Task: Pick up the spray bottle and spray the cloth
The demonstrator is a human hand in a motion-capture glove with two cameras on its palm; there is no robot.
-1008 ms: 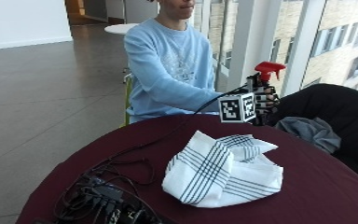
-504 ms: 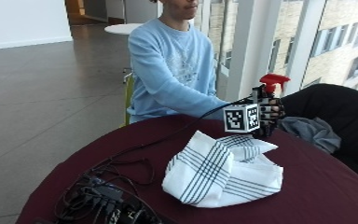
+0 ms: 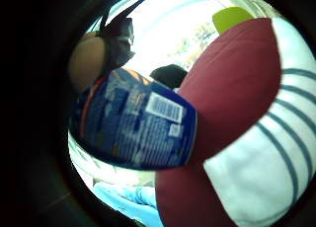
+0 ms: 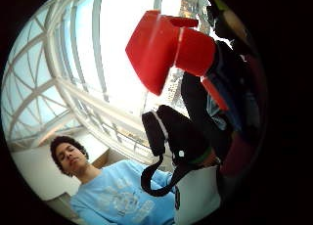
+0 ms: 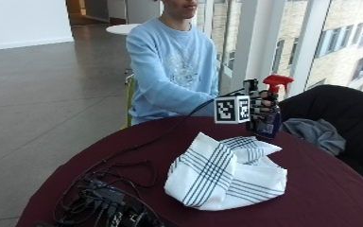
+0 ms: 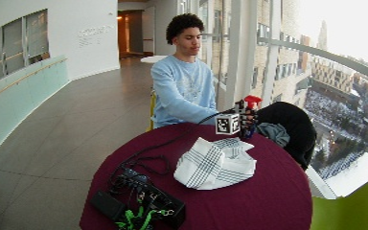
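Outside view shows us our gloved right hand (image 5: 261,109) raised, gripping the upright spray bottle (image 5: 269,124) just above the striped cloth (image 5: 227,171).

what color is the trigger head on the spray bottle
Red, on the spray bottle; its trigger head shows best in the right thumb side palm view.

A grey garment (image 5: 314,134) lies beside the round maroon table (image 5: 332,189).
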